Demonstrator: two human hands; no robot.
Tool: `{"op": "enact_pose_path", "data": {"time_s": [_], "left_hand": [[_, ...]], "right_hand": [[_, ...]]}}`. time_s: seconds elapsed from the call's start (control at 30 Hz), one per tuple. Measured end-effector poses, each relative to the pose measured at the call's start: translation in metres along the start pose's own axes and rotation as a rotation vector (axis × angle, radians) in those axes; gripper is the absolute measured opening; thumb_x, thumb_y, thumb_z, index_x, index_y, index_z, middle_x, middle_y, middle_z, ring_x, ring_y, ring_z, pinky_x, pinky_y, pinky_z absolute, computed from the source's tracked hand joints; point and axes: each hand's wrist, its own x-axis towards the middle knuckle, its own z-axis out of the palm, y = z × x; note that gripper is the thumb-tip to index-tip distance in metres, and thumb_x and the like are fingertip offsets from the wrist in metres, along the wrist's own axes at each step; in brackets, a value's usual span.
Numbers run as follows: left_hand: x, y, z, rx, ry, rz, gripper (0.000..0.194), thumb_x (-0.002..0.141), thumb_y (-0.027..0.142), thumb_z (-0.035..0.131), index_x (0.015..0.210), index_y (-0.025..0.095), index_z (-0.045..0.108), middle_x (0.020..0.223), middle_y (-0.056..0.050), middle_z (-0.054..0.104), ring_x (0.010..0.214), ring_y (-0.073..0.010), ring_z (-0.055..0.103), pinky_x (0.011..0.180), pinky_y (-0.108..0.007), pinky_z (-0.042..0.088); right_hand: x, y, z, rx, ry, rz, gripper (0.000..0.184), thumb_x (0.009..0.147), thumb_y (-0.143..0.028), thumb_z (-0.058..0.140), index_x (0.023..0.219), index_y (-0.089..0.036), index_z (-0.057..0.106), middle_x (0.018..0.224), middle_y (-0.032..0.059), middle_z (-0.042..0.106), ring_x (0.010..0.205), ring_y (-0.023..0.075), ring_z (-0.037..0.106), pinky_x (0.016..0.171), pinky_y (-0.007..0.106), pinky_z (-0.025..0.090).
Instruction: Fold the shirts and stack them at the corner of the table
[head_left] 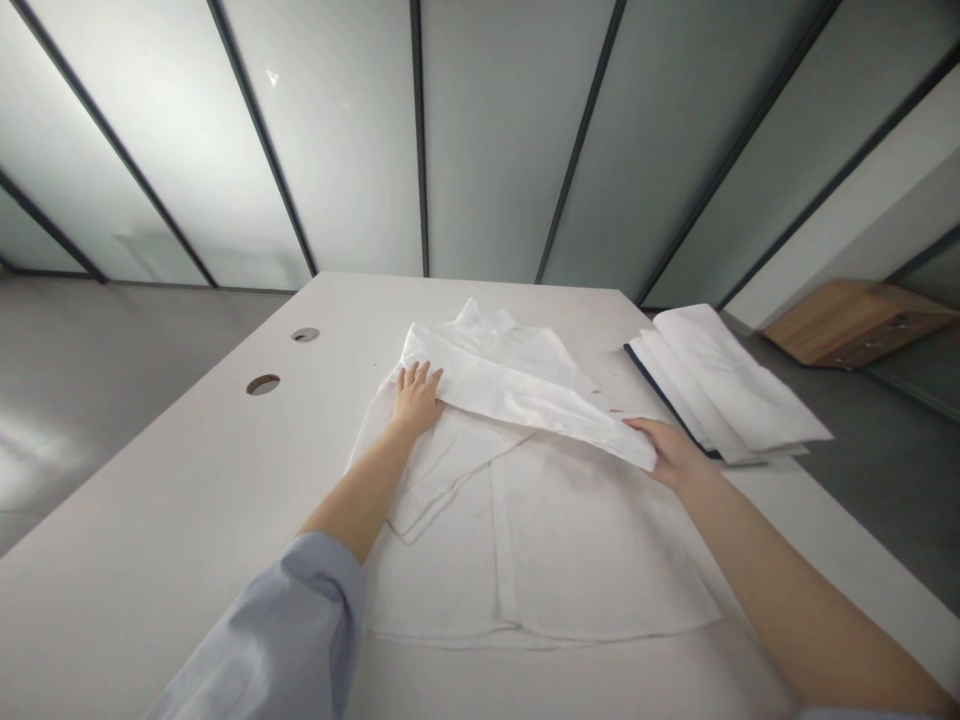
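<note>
A white shirt (570,530) lies spread on the white table (165,520), its hem towards me. One long sleeve (525,390) is folded across the chest, running from the left shoulder to the right side. My left hand (416,398) rests flat on the shirt's left shoulder, fingers spread and open. My right hand (671,450) is at the shirt's right edge, its fingers closed on the cuff end of the folded sleeve.
A stack of folded white garments (724,385) on a dark board sits at the table's right edge. Two round cable holes (262,384) are at the left. Frosted glass panels stand behind the table; a wooden cabinet (855,320) is on the floor at right.
</note>
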Motion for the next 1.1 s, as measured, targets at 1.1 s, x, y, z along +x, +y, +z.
{"op": "enact_pose_path", "data": {"time_s": [1.1], "left_hand": [[-0.002, -0.013, -0.006, 0.122, -0.279, -0.191, 0.055, 0.094, 0.029, 0.033, 0.149, 0.025, 0.038, 0.158, -0.010, 0.032, 0.146, -0.0321, 0.024, 0.116, -0.055, 0.022]], "right_hand": [[0.023, 0.037, 0.022, -0.435, 0.083, -0.459, 0.037, 0.086, -0.048, 0.047, 0.093, -0.023, 0.074, 0.103, 0.0062, 0.075, 0.105, 0.0253, 0.066, 0.095, 0.036, 0.048]]}}
